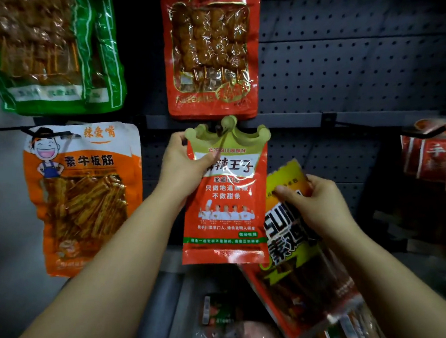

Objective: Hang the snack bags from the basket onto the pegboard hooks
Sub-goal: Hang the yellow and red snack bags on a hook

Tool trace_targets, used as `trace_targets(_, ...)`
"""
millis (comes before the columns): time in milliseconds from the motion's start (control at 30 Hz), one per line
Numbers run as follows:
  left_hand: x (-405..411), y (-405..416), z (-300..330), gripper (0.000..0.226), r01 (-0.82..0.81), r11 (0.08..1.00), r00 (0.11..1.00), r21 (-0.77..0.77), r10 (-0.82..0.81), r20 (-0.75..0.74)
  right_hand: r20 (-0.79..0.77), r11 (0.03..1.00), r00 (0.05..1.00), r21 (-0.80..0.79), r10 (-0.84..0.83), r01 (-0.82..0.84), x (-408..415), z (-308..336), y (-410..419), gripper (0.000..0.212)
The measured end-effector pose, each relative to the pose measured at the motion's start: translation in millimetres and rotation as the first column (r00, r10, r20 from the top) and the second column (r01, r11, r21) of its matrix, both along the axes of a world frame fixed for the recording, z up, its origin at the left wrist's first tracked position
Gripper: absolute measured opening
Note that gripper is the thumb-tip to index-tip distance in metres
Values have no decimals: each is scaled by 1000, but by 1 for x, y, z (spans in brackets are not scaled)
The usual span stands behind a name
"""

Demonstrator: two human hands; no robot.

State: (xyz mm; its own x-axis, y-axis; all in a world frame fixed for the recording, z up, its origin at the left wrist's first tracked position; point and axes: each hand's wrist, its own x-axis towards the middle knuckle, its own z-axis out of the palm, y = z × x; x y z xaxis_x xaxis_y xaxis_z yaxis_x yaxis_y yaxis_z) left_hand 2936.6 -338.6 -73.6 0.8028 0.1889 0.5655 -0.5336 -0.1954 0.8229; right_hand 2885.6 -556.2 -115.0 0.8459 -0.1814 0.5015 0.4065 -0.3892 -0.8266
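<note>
A: Where is the crown bag (225, 195) against your fingers?

B: Your left hand (182, 169) pinches its upper left edge. Your thumb lies across the front, just under the crown top; the other fingers are curled behind the bag, out of sight. The bag hangs upright against the pegboard (341, 68), and the hole in its crown sits at a hook (220, 132) on the rail.

A: And the other hand?

B: Your right hand (311, 205) grips the yellow bag (295, 243) near its top, just right of the crown bag and lower. The thumb presses the front and the fingers wrap round the right edge. That bag tilts, its foot running down to the right.

A: What else is round the crown bag?

B: A red skewer bag (211, 53) hangs straight above it. An orange bag (84, 199) hangs to its left, green bags (50, 54) up left, red bags (435, 159) far right. Below it lie more packets (227, 324), dim and blurred; whether a basket holds them, you cannot tell.
</note>
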Motion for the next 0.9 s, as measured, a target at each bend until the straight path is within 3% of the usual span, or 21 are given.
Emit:
trace_targets(100, 16, -4, 1, 29, -44, 999, 999, 30, 45, -11, -125, 997, 992, -72, -12, 3, 1, -7, -15, 12)
trace_targets(267, 31, -10, 0, 28, -19, 999, 1000, -43, 18, -22, -274, 961, 961, -273, -29, -49, -4, -9, -23, 19)
trace_targets(600, 33, -16, -7, 25, -67, 996, 995, -54, 71, 72, -403, 904, 911, -352, 89, -244, -22, -3, -27, 17)
trace_targets(667, 33, -16, -8, 25, -48, 997, 997, -58, 52, 65, -376, 909, 919, -333, 118, -252, -26, -2, -32, 17)
trace_targets(800, 29, -17, -19, 34, 13, 1000, 999, -26, -11, 48, -231, 960, 946, -108, 229, -259, -32, 0, -39, 16)
trace_targets(900, 22, -13, -29, 39, -44, 999, 998, -3, 45, 52, -78, 970, 969, -47, 234, -238, -36, 2, -43, 11)
